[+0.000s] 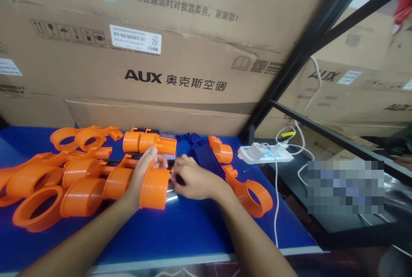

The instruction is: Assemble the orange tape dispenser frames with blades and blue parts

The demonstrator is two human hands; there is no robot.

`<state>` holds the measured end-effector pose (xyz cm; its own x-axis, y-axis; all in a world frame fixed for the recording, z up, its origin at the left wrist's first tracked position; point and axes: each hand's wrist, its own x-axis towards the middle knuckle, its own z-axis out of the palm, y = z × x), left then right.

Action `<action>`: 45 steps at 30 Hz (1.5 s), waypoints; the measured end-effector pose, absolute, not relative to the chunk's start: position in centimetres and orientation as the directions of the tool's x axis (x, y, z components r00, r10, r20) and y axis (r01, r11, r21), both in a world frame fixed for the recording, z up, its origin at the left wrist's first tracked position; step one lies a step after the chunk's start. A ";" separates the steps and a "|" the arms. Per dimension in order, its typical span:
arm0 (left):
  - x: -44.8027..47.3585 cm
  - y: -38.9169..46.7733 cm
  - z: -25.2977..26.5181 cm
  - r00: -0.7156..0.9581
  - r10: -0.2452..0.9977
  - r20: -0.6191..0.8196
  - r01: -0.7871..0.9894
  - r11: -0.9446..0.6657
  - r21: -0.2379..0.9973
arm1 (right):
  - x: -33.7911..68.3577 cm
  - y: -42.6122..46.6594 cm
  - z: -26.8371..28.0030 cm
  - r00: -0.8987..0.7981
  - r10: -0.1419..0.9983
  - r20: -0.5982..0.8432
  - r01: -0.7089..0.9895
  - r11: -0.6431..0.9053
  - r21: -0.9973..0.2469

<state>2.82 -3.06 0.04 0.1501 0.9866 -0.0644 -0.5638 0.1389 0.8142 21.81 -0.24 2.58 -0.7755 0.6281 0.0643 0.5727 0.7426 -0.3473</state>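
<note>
My left hand (pixel 141 173) is wrapped round an orange plastic part with a wide round collar (pixel 153 193), held above the blue tabletop (pixel 180 234). At the collar's right side my right hand (pixel 195 179) is closed, its fingertips bent together against the part. Whatever those fingers pinch is hidden. Below them lies something clear and shiny (pixel 171 195), too unclear to name. Just behind my hands rests another orange part with two collars (pixel 148 143), dark pieces along its back.
Several orange ring parts (pixel 82 197) crowd the left side. More orange parts (pixel 257 200) and dark blue strips (pixel 206 157) lie to the right. A white power strip (pixel 280 155) with cables sits by the black rack frame (pixel 289 71). A large cardboard box (pixel 180 62) stands behind.
</note>
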 end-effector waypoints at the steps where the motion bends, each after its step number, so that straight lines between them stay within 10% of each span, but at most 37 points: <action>1: 2.8 -3.1 0.1 0.146 0.987 -0.064 -0.564 0.136 0.815 | 21.8 -0.2 2.6 -0.775 0.628 0.070 0.569 0.742 -0.355; 11: 2.7 -3.0 -0.1 0.139 0.989 -0.056 -0.545 0.123 0.830 | 22.0 -0.1 3.4 -0.749 0.648 0.141 0.528 0.712 -0.463; 24: 3.0 -2.8 0.3 0.097 0.986 -0.135 -0.552 0.166 0.817 | 23.4 2.0 2.8 -0.150 0.854 0.499 0.302 0.520 -0.799; 45: 2.8 -3.1 0.2 0.175 0.962 -0.211 -0.483 0.270 0.833 | 23.3 1.8 2.9 -0.191 0.829 0.526 0.313 0.559 -0.768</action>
